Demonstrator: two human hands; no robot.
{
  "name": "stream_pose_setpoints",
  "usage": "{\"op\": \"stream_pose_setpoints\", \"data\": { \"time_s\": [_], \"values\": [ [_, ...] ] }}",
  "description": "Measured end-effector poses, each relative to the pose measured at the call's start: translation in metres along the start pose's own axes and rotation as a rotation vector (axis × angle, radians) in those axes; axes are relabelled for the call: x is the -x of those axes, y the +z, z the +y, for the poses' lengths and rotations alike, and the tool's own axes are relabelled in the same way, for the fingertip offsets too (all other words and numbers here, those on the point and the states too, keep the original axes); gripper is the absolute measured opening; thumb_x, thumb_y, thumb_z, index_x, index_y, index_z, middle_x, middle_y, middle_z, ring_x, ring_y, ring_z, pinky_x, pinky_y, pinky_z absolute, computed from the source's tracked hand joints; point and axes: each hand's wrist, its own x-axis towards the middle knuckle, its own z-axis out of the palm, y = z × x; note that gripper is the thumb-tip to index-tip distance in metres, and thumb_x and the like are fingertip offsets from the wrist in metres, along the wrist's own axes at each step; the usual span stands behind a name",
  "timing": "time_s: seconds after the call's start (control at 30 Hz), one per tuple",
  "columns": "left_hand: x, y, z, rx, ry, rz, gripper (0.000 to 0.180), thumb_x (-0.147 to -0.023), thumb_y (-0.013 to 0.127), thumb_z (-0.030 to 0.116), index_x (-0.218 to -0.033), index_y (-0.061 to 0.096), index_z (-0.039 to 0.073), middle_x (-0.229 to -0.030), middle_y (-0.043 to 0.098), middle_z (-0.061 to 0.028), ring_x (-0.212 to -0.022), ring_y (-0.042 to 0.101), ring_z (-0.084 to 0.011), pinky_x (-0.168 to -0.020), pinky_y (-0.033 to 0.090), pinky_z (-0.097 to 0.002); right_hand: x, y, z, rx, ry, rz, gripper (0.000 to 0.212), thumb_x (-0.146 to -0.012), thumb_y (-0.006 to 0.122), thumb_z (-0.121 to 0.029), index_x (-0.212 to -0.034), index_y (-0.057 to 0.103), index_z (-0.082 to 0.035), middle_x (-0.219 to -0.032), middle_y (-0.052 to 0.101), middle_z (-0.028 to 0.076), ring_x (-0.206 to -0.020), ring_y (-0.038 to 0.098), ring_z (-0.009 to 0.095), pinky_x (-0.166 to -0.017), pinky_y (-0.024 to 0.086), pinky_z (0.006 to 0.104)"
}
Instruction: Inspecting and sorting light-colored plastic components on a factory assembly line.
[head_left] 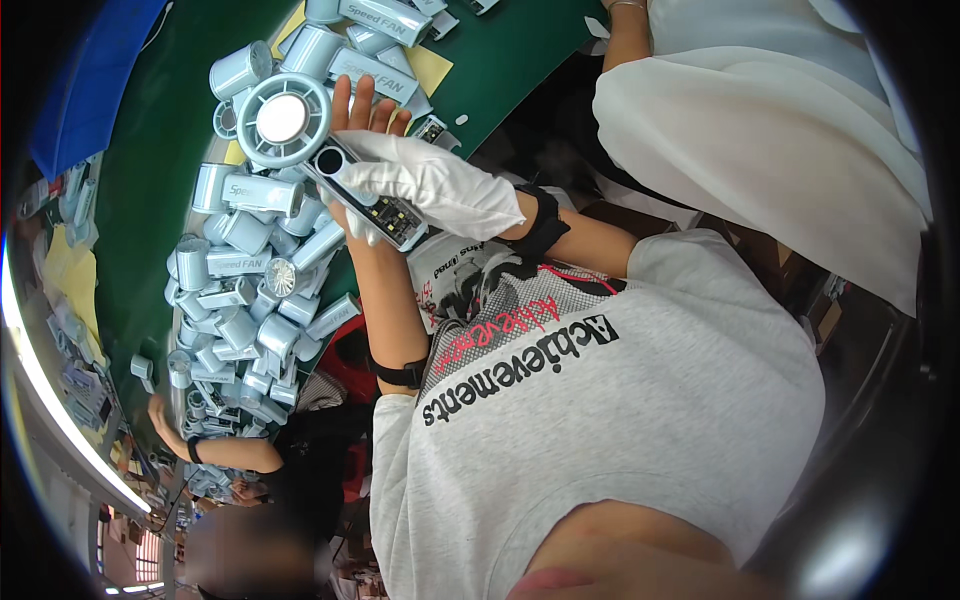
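A light blue handheld fan point(290, 118) is held up in front of me; its round ribbed head has a white centre. The handle's casing is off along one side, so a circuit board point(398, 216) shows. My right hand point(440, 185), in a white glove, grips this handle, with a gloved digit laid across it near the fan's head. Behind the fan is my left hand point(370, 108), bare, its fingers stretched out past the handle. Its palm is hidden by the fan and the glove, so I cannot tell how much it touches the fan.
Light blue fan casings and parts point(250, 235) lie heaped along the green table point(145, 250). Yellow sheets point(432, 68) show under some. A blue bin point(90, 90) is at far left. One person in white point(760, 150) is close on the right; another person's arm point(230, 453) reaches in lower left.
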Motion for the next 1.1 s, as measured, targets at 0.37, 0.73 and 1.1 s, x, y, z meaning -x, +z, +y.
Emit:
{"op": "stream_pose_setpoints", "data": {
  "time_s": [0.37,0.73,1.1],
  "values": [
    [0.111,0.016,0.065,-2.793,0.291,0.627,0.049,-0.077,0.065,0.008,-0.120,0.044,0.000,-0.117,0.043,-0.0177,-0.098,0.050,-0.0194,-0.080,0.041,-0.0289,-0.015,-0.152,-0.046,0.518,-0.258,0.937,0.047,-0.074,0.062,-0.006,-0.117,0.047,0.002,-0.103,0.057,0.010,-0.091,0.055,0.018,-0.076,0.046,0.0284],
    [0.129,0.017,0.046,-0.996,0.263,1.192,0.027,-0.086,0.057,0.014,-0.098,0.035,0.004,-0.073,0.047,-0.0044,-0.063,0.051,-0.0122,-0.059,0.043,-0.0238,-0.036,-0.177,-0.048,1.287,0.124,0.754,0.037,-0.071,0.069,-0.022,-0.102,0.058,-0.004,-0.087,0.062,0.013,-0.073,0.061,0.024,-0.068,0.048,0.0313],
    [0.113,-0.025,-0.015,-0.361,-0.690,0.418,0.051,-0.091,0.049,0.029,-0.130,0.035,0.000,-0.130,0.042,-0.0172,-0.109,0.050,-0.0254,-0.091,0.040,-0.0361,0.028,-0.072,0.048,1.538,-0.045,-0.064,0.019,-0.069,0.062,-0.020,-0.084,0.060,-0.008,-0.071,0.057,0.011,-0.070,0.058,0.031,-0.067,0.044,0.0393]
  ]
}}
